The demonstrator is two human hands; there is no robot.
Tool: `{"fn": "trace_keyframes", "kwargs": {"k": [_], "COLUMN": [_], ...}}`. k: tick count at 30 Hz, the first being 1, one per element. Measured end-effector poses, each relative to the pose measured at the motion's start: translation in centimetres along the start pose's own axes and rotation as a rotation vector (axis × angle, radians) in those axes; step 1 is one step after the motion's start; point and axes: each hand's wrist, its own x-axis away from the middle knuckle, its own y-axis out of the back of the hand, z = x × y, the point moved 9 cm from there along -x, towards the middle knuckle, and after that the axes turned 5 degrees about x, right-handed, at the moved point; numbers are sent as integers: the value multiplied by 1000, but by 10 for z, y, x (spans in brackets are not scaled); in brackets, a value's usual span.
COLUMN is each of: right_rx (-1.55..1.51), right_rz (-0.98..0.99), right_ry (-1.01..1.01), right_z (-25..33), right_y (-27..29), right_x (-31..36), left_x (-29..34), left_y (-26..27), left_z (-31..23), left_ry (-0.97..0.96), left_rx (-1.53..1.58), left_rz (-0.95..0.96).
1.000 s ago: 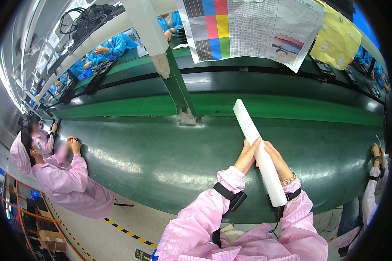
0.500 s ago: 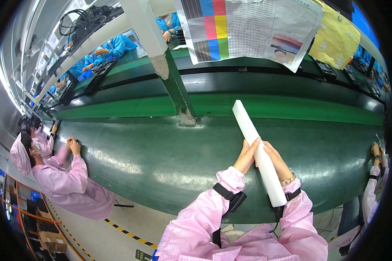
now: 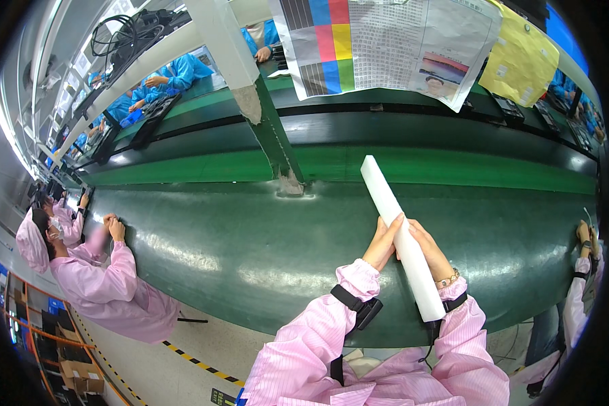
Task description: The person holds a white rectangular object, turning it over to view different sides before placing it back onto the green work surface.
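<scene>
A long white foam-like bar point(image 3: 406, 243) slants over the green worktop point(image 3: 264, 230), its far end toward the back strip and its near end by my right wrist. My left hand point(image 3: 384, 242) grips its left side around the middle, with the thumb laid against the edge. From the right, my right hand point(image 3: 430, 252) closes on the same bar; part of the palm and some fingers are hidden behind it. Pink striped sleeves cover both arms. A black strap with a small box point(image 3: 358, 306) sits on my left wrist, and a bracelet point(image 3: 448, 279) circles the right one.
A green and white post point(image 3: 267, 128) rises from the worktop's back edge. Printed sheets point(image 3: 386, 51) and a yellow sheet point(image 3: 521, 57) hang above. Co-workers in pink point(image 3: 108, 284) sit at the left and right ends; others in blue point(image 3: 176, 74) work beyond the dark belt.
</scene>
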Motion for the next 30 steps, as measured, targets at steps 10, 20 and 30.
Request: {"fn": "trace_keyframes", "kwargs": {"k": [10, 20, 30], "right_rx": [-2, -6, 6], "right_rz": [1, 3, -4], "right_ry": [-1, -4, -10], "right_z": [-2, -2, -4], "right_y": [2, 1, 3], "right_x": [0, 0, 0], "left_x": [-1, 0, 0], "left_y": [2, 3, 1], "left_z": [2, 3, 3], "left_ry": [10, 15, 20], "left_rx": [-2, 12, 11], "left_rz": [3, 3, 1]}}
